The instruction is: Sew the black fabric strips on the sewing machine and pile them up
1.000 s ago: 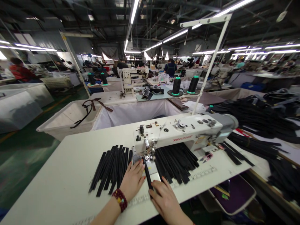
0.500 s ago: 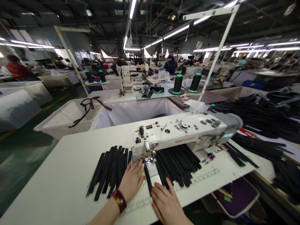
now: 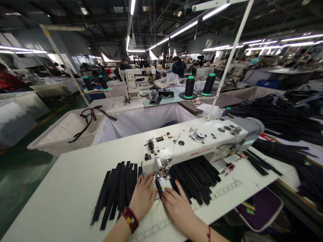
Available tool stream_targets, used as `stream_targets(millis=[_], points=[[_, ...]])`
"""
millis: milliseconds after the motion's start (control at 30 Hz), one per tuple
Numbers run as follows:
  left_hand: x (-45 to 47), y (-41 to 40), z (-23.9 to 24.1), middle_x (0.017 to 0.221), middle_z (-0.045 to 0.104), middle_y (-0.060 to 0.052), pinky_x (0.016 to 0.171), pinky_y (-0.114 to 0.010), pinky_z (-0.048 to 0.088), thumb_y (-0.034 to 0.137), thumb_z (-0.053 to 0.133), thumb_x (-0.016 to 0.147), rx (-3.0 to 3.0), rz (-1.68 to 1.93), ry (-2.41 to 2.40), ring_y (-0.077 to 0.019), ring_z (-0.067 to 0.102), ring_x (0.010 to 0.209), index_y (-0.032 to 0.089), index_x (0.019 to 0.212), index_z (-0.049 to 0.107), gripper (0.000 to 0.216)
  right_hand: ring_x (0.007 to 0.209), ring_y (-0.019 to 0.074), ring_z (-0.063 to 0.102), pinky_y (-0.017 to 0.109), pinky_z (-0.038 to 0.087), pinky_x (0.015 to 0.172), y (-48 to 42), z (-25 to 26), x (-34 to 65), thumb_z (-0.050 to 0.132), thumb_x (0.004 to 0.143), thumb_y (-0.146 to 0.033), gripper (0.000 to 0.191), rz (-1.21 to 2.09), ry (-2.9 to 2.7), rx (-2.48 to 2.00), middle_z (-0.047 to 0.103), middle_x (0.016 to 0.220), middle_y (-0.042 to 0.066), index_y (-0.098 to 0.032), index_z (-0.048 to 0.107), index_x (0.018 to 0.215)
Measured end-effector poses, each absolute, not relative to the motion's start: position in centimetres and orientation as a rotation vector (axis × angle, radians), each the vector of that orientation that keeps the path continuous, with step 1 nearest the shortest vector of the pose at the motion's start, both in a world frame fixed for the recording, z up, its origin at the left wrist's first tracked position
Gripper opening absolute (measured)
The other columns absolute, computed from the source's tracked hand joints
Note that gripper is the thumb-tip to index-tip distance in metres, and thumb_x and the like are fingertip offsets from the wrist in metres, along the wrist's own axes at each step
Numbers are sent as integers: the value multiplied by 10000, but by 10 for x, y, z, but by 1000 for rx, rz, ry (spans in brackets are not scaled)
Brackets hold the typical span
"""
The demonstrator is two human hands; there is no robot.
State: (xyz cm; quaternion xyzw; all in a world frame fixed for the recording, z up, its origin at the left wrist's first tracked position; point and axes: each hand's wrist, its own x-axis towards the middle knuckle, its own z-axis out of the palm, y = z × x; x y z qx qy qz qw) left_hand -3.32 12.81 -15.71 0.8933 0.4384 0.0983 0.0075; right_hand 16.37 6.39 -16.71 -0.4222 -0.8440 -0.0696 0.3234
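A narrow black fabric strip (image 3: 158,187) runs toward me from under the presser foot (image 3: 160,172) of a white sewing machine (image 3: 181,143). My left hand (image 3: 143,195) lies flat along its left side, fingers stretched out close to the foot. At the strip's near end, my right hand (image 3: 175,205) rests palm down with its fingertips on the strip and one finger spread to the right. Part of the strip is hidden under those fingertips. Black strips (image 3: 117,191) lie side by side left of my left hand. Another row of strips (image 3: 195,178) lies under the machine arm.
Pink-handled thread snips (image 3: 228,169) lie right of the strips. A ruler scale (image 3: 151,229) runs along the tabletop's (image 3: 63,195) near side. Behind the machine are a cloth-lined bin (image 3: 136,122) and a black thread cone (image 3: 189,88). Dark fabric (image 3: 282,111) is piled at right.
The strip has moved forward under the presser foot, so less of it shows. My right hand has moved forward with it, closer to my left hand. The camera view has shifted slightly.
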Motion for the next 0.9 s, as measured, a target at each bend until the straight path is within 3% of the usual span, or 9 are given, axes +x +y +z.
stream_targets(millis=[300, 500, 633, 800, 900], points=[[-37, 135, -166, 1255, 675, -163, 1083, -595, 377, 274, 455, 957, 2868, 336, 1342, -338, 568, 1197, 115, 1294, 615, 405, 1096, 234, 588, 597, 48, 1224, 93, -169, 160, 589, 945, -127, 189, -215, -2363, -1139, 696, 1079, 87, -129, 675, 1113], [-37, 138, -168, 1235, 687, -143, 1102, -586, 356, 274, 461, 949, 2852, 386, 1340, -325, 585, 1169, 154, 1287, 622, 393, 1038, 249, 604, 607, 195, 1199, 109, -165, 154, 639, 935, -158, 264, -245, -2410, -1174, 688, 1063, 95, -100, 651, 1193], [-32, 137, -162, 1267, 673, -136, 1113, -602, 338, 242, 476, 937, 2795, 367, 1358, -328, 568, 1208, 161, 1287, 620, 387, 1042, 269, 600, 596, 224, 1188, 113, -162, 147, 660, 912, -154, 279, -283, -2435, -1188, 678, 1069, 115, -88, 660, 1184], [-38, 139, -148, 1288, 662, -123, 1139, -616, 296, 243, 507, 928, 2749, 383, 1315, -313, 553, 1239, 173, 1286, 614, 380, 1036, 246, 593, 554, 185, 1194, 97, -147, 155, 542, 926, -79, 238, -213, -2293, -1202, 695, 1047, 87, -158, 673, 1108], [-43, 150, -135, 1234, 684, -94, 1159, -621, 253, 164, 450, 943, 2714, 429, 1323, -273, 576, 1200, 210, 1217, 650, 342, 963, 224, 601, 496, 265, 1135, 73, -141, 180, 438, 961, -97, 259, -159, -2147, -1240, 686, 1011, 60, -192, 653, 1070]])
